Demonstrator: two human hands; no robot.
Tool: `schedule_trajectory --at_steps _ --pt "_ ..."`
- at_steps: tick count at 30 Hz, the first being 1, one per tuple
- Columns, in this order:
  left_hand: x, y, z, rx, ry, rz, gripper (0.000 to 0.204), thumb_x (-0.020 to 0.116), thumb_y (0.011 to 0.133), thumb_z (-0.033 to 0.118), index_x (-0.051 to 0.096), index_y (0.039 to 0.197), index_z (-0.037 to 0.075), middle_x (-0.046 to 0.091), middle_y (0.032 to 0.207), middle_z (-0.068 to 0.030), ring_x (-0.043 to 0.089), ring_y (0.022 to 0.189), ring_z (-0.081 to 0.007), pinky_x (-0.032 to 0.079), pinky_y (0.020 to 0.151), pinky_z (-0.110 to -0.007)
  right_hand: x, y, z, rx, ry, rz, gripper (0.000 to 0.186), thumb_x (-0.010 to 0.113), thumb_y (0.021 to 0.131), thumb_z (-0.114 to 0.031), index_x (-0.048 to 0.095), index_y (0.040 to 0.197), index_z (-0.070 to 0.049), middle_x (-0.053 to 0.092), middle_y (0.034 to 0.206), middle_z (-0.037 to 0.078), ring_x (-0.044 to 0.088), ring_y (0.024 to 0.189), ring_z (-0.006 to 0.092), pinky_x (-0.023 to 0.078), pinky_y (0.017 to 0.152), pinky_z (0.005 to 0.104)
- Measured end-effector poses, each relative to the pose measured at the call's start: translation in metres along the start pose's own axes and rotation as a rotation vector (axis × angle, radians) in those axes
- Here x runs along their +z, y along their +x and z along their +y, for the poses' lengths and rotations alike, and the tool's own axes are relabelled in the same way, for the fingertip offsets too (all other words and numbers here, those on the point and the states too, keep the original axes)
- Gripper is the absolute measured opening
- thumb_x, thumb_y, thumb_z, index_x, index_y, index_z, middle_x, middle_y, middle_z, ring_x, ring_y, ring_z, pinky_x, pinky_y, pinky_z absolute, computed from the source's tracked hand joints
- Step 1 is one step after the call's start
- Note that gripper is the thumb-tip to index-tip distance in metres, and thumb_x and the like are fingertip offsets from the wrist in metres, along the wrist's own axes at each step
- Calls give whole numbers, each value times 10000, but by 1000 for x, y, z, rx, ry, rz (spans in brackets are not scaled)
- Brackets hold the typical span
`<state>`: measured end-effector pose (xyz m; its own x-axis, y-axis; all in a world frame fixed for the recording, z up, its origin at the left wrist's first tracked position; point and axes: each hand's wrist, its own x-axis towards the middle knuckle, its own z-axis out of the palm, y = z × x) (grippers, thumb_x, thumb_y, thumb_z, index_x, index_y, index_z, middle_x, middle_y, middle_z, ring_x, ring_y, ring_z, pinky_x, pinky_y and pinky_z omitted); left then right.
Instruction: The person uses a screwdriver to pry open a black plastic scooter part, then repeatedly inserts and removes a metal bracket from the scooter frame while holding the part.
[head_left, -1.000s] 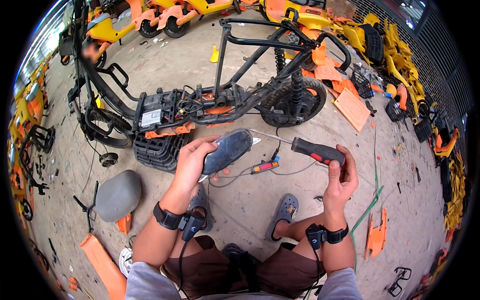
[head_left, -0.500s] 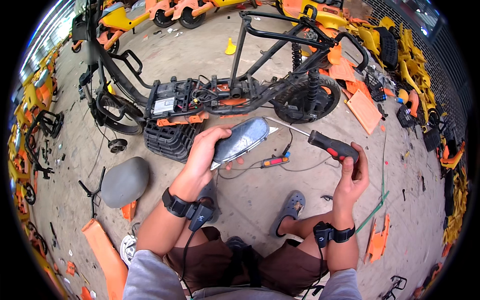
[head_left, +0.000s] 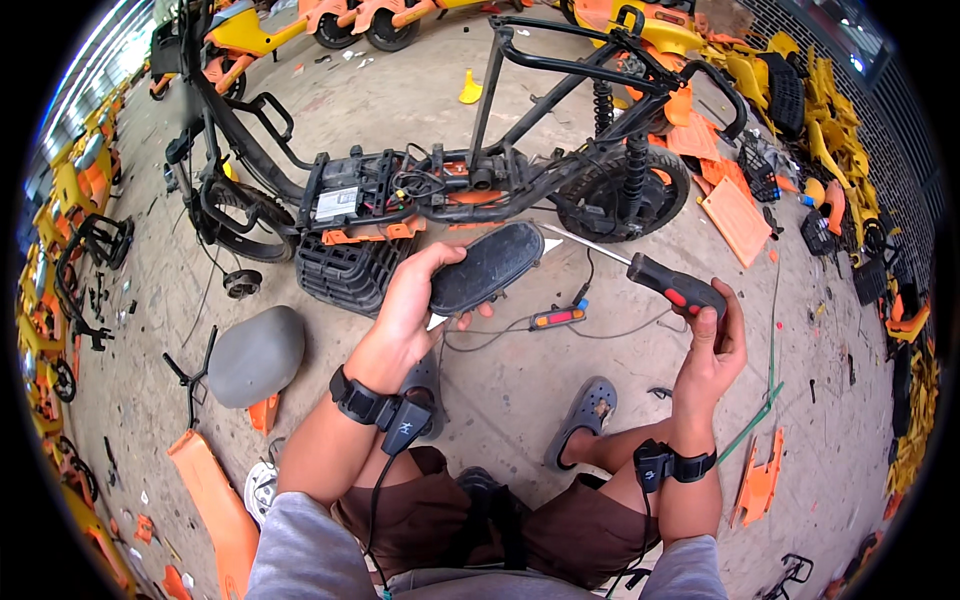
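My left hand [head_left: 412, 290] is closed round one end of a flat, oval black part [head_left: 490, 268] with a pale piece showing along its underside. The thumb lies on its dark top face and some fingertips show beneath. In my right hand [head_left: 712, 335] is a screwdriver [head_left: 668, 284] with a black and red handle. Its metal shaft points left, and the tip is close to the far right end of the oval part; whether they touch I cannot tell. Beyond both hands stands a stripped black scooter frame [head_left: 440, 190] with its wheels on.
A black crate [head_left: 345, 272] sits against the frame's near side. A small red and yellow light [head_left: 557, 317] on a cable lies ahead of my feet. To the left are a grey seat [head_left: 257, 357] and an orange panel [head_left: 215, 505]. Yellow parts [head_left: 830, 120] are piled far right.
The oval part has tilted, so its top looks darker, without the earlier shine. Both hands, the part and the screwdriver stay close together in nearly the same place; the view has shifted slightly.
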<state>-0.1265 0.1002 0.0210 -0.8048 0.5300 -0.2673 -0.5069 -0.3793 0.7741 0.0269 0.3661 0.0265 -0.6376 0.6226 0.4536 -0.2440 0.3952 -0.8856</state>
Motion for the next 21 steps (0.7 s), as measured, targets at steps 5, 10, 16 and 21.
schedule_trajectory --at_steps 5,10,16,21 --pt "-1 1 0 30 27 13 411 456 899 189 528 1186 -95 668 873 -181 667 587 -243 454 393 -281 -1 1 0 -9 21 33 477 611 949 -298 521 1243 67 611 1071 132 614 941 171 522 843 315" --pt "6 -1 1 108 163 67 420 455 891 161 517 1225 -87 672 911 -182 671 589 -247 463 394 -282 -2 -1 -4 -13 -15 42 468 629 940 -285 529 1244 56 620 1045 103 590 919 132 489 824 265" --pt "8 -3 0 137 231 92 392 474 890 146 537 1200 -86 671 923 -189 679 601 -256 471 401 -282 4 -3 -7 -81 -34 71 379 647 926 -195 572 1219 33 602 904 8 450 727 25 356 638 153" --pt "9 -3 0 146 206 77 386 513 880 145 556 1194 -74 681 874 -181 685 602 -228 481 397 -261 3 -4 -7 -88 -31 64 390 657 920 -189 565 1226 35 605 922 10 463 740 29 363 646 155"
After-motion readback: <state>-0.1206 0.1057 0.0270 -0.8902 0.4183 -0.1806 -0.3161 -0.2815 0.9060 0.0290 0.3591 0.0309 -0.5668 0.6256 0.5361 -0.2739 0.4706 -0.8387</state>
